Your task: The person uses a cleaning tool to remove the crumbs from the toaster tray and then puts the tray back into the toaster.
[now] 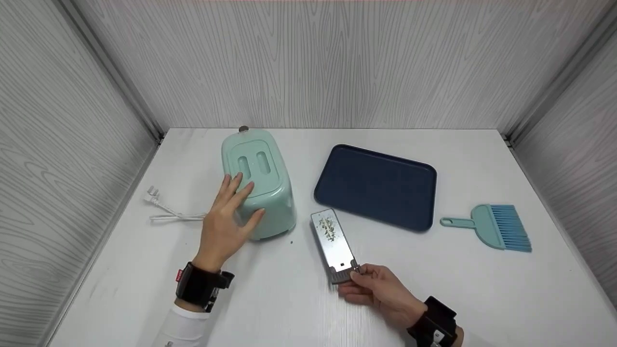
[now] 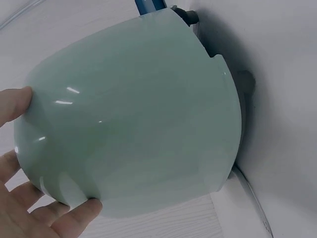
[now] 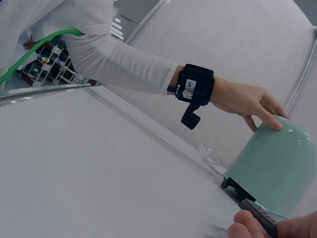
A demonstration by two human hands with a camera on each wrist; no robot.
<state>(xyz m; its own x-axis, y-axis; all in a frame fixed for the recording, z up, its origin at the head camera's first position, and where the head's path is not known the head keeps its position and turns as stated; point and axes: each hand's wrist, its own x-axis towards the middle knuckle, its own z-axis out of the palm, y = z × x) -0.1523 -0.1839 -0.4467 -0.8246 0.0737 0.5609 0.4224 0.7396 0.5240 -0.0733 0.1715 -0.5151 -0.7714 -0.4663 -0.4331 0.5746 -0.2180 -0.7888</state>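
A mint-green toaster (image 1: 277,207) stands on the left half of the table, with two long recesses on its top. My left hand (image 1: 224,226) rests on its near end, fingers spread over the top edge and thumb against the front face. In the left wrist view the fingertips touch the rounded shell. My right hand (image 1: 378,291) pinches the dark grey ribbed handle of a crumb tray (image 1: 340,248) between thumb and fingers. Brown and greenish crumbs (image 1: 328,228) lie on the far part of its silvery surface. The tray is out in front of the toaster, to its right.
A dark blue rectangular tray (image 1: 378,185) lies behind the crumb tray. To the right is a teal hand brush (image 1: 489,229), bristles facing right. The toaster's white cord and plug (image 1: 166,208) lie at the left. Grey wood-grain panels (image 1: 313,62) close off the back and sides.
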